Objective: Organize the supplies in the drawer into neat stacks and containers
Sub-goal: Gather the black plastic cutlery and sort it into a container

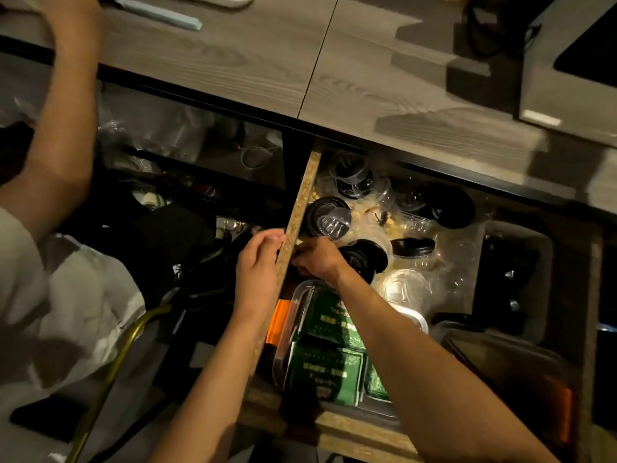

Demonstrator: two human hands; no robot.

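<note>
**Both hands at the drawer's left wall**

The drawer [302, 208] is pulled out under the grey wooden surface [233, 55]. The left hand [257, 265] holds the top edge of the drawer's chipboard side wall, its fingers curled over it. The right hand [317, 259] is inside the drawer, just beside that wall; whether its fingers hold something, I cannot tell. Near it lie black lids [364, 259], clear plastic cups [354, 175] and a clear container [283, 329] with green packets [327, 369]. Another person's arm [66, 128] reaches up at the left.
</note>
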